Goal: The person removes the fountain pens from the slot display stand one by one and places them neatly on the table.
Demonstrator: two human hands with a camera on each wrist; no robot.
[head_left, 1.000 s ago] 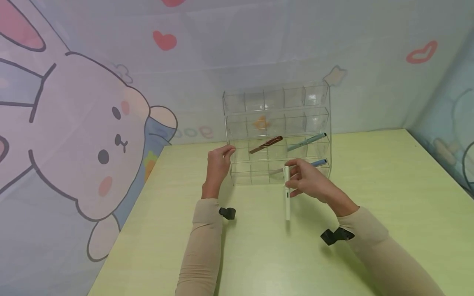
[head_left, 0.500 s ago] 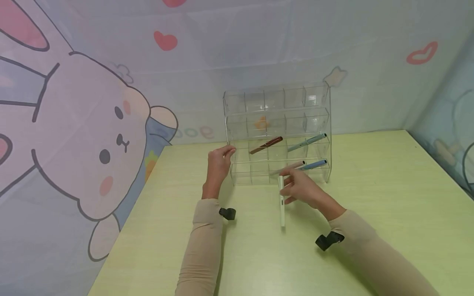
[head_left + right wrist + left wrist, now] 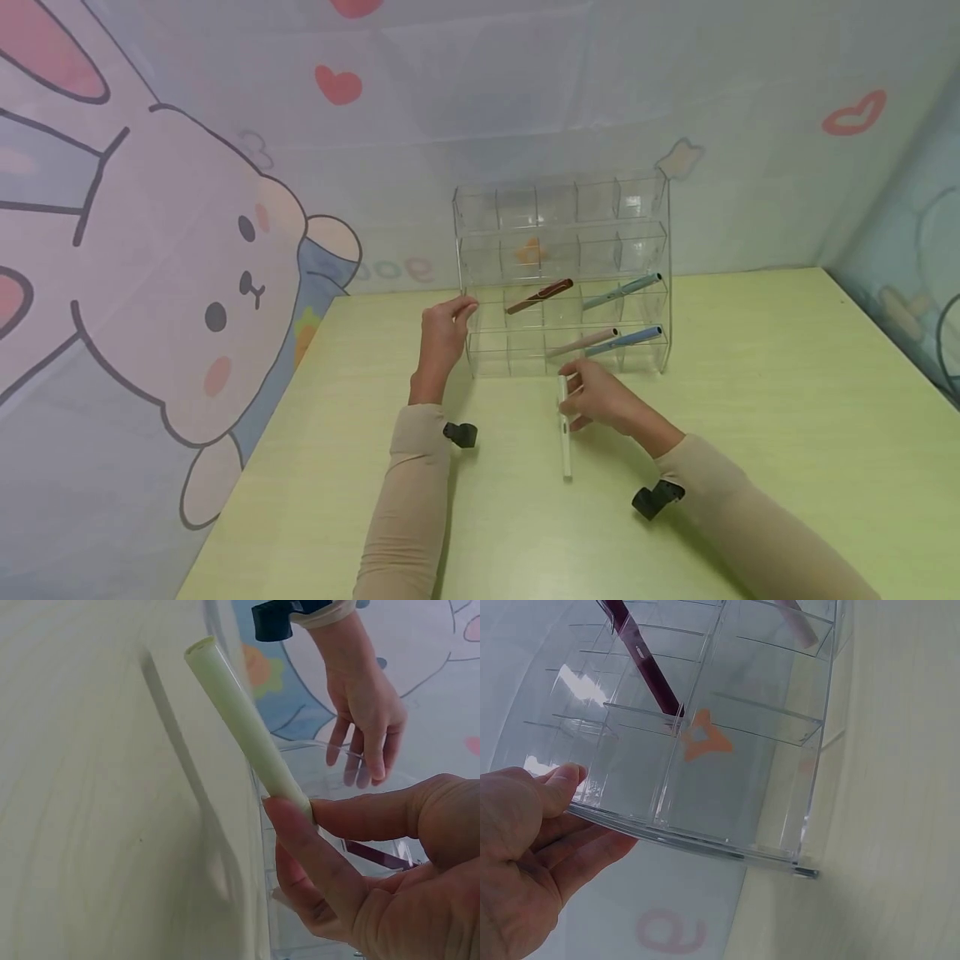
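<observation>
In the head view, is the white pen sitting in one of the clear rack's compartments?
No, the right hand holds the white pen in front of the clear rack, outside its compartments.

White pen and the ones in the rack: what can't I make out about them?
- Right wrist: one end of the white pen, hidden by the right hand's grip.
- Left wrist: the rest of the dark red pen and pink pen, cut off by the top edge.
- Head: any lettering on the pens, too small to read.
</observation>
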